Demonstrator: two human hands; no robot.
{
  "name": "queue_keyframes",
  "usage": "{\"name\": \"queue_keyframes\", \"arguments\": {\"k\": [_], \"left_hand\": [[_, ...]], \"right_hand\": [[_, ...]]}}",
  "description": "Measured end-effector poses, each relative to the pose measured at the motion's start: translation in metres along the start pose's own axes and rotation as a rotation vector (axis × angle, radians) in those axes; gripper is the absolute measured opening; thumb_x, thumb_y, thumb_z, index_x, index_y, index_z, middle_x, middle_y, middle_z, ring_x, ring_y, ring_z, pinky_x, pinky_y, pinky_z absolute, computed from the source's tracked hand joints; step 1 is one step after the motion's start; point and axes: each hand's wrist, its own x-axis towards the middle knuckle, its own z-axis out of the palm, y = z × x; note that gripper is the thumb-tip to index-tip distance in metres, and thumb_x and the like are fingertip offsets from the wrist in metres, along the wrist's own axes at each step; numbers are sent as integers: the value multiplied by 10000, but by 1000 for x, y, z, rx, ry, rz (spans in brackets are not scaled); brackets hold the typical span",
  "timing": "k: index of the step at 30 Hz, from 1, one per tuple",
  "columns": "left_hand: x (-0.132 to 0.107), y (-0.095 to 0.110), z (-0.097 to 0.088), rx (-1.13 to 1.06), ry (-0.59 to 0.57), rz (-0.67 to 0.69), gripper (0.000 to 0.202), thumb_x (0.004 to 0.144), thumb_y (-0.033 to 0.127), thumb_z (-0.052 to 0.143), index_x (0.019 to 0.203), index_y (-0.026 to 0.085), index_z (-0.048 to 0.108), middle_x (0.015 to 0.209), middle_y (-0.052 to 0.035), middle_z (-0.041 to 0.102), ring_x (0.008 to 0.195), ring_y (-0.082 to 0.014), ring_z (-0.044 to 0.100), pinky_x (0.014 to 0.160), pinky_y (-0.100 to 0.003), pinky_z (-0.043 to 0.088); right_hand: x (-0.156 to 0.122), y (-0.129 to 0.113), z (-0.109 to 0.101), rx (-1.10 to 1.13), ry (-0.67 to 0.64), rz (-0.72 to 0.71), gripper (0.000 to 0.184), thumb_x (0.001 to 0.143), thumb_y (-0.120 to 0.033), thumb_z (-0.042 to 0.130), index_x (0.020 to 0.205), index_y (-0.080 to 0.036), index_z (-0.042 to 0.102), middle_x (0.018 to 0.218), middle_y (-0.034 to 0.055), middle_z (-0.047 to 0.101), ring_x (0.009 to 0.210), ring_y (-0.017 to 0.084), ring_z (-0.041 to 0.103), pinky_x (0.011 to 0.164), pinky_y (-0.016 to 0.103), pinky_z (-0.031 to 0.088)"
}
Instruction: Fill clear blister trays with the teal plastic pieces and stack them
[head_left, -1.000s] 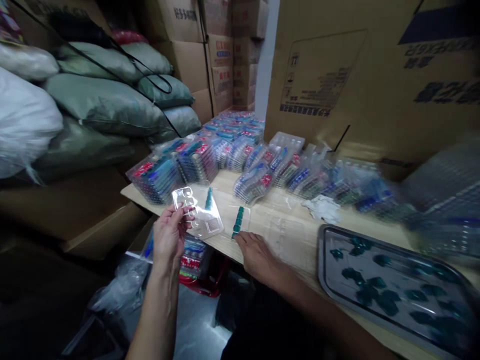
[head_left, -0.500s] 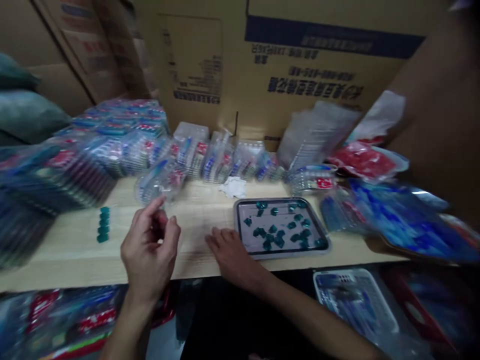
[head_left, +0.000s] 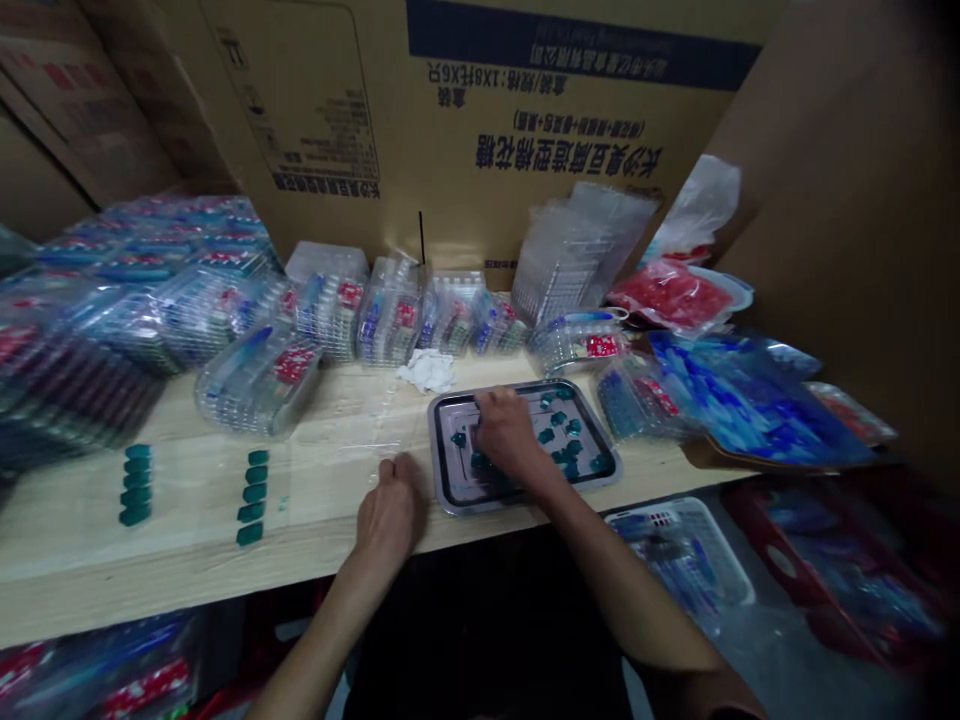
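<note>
My right hand is over the metal tray, its fingers curled down among the small teal pieces that lie in it; what they pinch is hidden. My left hand rests on the wooden tabletop just left of the tray, fingers curled under, on a clear plastic blister sheet. Two more clear blister trays lie flat to the left, each with a column of teal pieces.
Stacks of filled blister packs line the back and left of the table. A pile of clear trays, red and blue bags, a white rag, cardboard boxes behind, a white basket below.
The view swung right. My left hand let go of the clear blister tray and came down on the table. My right hand moved right into the metal tray.
</note>
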Motion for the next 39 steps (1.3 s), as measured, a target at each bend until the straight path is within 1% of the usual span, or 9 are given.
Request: {"name": "queue_keyframes", "arguments": {"k": [5,9,13,16,24,28,31,36,39], "left_hand": [[8,-1,7,-213,171,40,311,946,241,353,1152,132,559,1040,-157,602,785,-266,671,654,-359,473],[10,2,5,-650,376,113,310,919,293,449,1129,165,638,1010,-128,654,799,-232,660,707,-347,500],[15,22,4,-1372,102,53,360,832,435,614,1073,177,682,850,-69,704,670,-179,645,619,-294,511],[19,32,6,-1646,-20,-21,426,703,420,766,1029,153,701,793,-40,709,625,-135,624,611,-251,494],[6,27,21,-1744,85,-46,385,641,361,824,941,159,693,796,-28,714,690,-123,638,664,-226,492],[-6,16,18,-1790,33,-155,362,625,332,833,909,144,711,785,-35,715,647,-109,626,645,-223,491],[-5,-12,6,-1816,108,-233,395,586,325,849,914,148,722,788,-37,715,670,-128,647,671,-251,514],[6,-76,-15,-1626,433,-271,466,566,415,857,919,131,747,898,-66,726,711,-136,640,729,-286,524],[2,-99,-14,-1471,463,-217,432,583,396,854,917,140,756,867,-51,716,695,-130,618,700,-266,504]], "right_hand": [[-8,49,7,-42,-27,170,249,876,-103,460,1092,-95,585,1073,195,619,1061,315,537,934,468,342],[-16,41,9,272,27,66,217,895,-139,464,1078,-125,580,1011,123,655,983,236,587,917,375,390],[-32,9,6,613,42,-166,272,875,-155,475,1138,-162,547,942,57,653,859,179,605,818,299,445],[-42,-10,5,652,82,-194,380,843,-136,487,1221,-161,502,976,69,653,901,197,606,827,321,448],[-54,-29,16,658,-4,-71,153,831,-158,473,976,-182,515,834,39,635,775,185,599,719,290,440],[-64,-44,16,558,56,-141,176,836,-126,450,996,-171,507,922,73,623,895,217,586,825,351,421],[-69,-62,12,557,54,-252,295,858,-108,451,1146,-147,500,1089,115,607,1035,226,559,914,375,415],[-83,-96,12,375,-115,-561,415,857,-64,476,1263,-141,513,1252,142,569,1198,244,474,1024,398,381],[-98,-102,14,321,-194,-643,439,855,-52,479,1286,-133,508,1228,137,587,1181,243,483,1023,412,385]]}}
